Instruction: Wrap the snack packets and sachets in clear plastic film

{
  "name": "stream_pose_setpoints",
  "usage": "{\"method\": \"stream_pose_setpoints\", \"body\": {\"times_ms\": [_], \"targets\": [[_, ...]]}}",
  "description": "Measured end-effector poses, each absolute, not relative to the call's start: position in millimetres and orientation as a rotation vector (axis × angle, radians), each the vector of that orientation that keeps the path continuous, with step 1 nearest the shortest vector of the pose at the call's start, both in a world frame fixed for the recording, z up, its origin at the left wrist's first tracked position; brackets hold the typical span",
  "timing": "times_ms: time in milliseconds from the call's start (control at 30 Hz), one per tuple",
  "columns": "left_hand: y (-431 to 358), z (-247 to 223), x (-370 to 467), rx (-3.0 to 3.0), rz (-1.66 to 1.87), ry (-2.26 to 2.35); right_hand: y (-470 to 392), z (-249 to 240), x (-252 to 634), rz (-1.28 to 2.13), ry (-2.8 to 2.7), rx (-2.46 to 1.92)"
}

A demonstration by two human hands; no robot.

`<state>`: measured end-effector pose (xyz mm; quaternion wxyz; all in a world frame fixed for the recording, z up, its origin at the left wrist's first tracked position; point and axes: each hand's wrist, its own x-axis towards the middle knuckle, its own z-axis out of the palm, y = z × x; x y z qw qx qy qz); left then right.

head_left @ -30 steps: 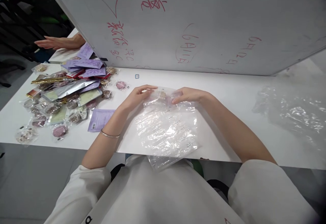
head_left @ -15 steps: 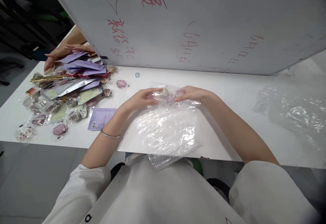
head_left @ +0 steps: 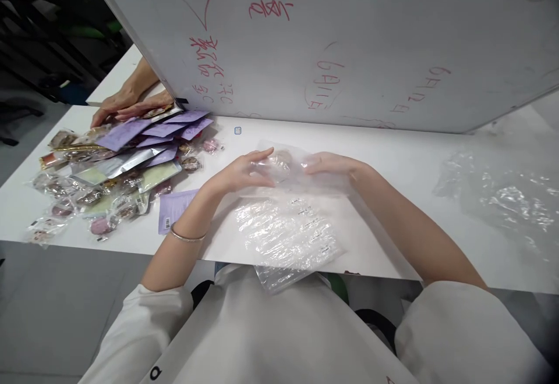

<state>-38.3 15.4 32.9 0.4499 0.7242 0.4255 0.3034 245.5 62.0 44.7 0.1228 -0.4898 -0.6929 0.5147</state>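
My left hand (head_left: 241, 173) curves round the left end of a clear plastic bag (head_left: 301, 186), thumb and fingers apart with plastic between them. A small round wrapped snack (head_left: 283, 159), pale and blurred, shows in the plastic by its fingertips. At the bag's right end is my right hand (head_left: 334, 164), its fingers closed on the film and partly veiled by it. Just below both hands lies a stack of clear plastic bags (head_left: 286, 238), overhanging the table's front edge.
To the left spreads a pile of wrapped snacks (head_left: 101, 225) and purple sachets (head_left: 124, 134). Another person's hands (head_left: 116, 107) rest at its back. One purple sachet (head_left: 174, 206) lies beside my left forearm. A whiteboard (head_left: 279, 64) stands behind; crumpled clear plastic (head_left: 515, 198) covers the right side.
The bag between my hands is more spread out, and my left fingers have opened wider. The pile's back part has shifted right toward the whiteboard, with the other person's hands on it.
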Motion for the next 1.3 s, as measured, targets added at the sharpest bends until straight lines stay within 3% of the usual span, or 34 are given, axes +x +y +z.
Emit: {"method": "stream_pose_setpoints", "body": {"times_ms": [67, 233, 433, 567, 833, 1033, 1300], "targets": [[15.3, 32.6, -38.7, 1.78, 0.741, 1.028, 58.5, 49.5, 243.0, 1.572, -2.027, -1.419], [14.1, 39.9, -34.5, 1.763, 0.771, 0.864, 46.1, 64.4, 240.4, 1.216, -2.05, -1.433], [21.9, 53.3, -24.3, 1.883, 1.33, 1.08, 41.8, 96.2, 240.9, 0.572, -2.148, -1.371], [13.1, 56.9, -33.0, 2.067, 1.457, 1.225, 24.3, 98.3, 242.5, 0.276, -2.219, -1.413], [-54.6, 9.7, -63.3, 2.176, 0.991, 1.102, -36.3, 31.7, 249.2, 0.822, -2.494, -1.217], [-65.0, 20.1, -64.4, 2.228, 0.577, 0.983, -46.6, 18.4, 248.3, 0.947, -2.604, -1.113], [-33.5, 2.3, -43.8, 1.65, 0.78, 1.387, 23.8, 36.2, 247.9, 0.96, -2.457, -1.502]]}}
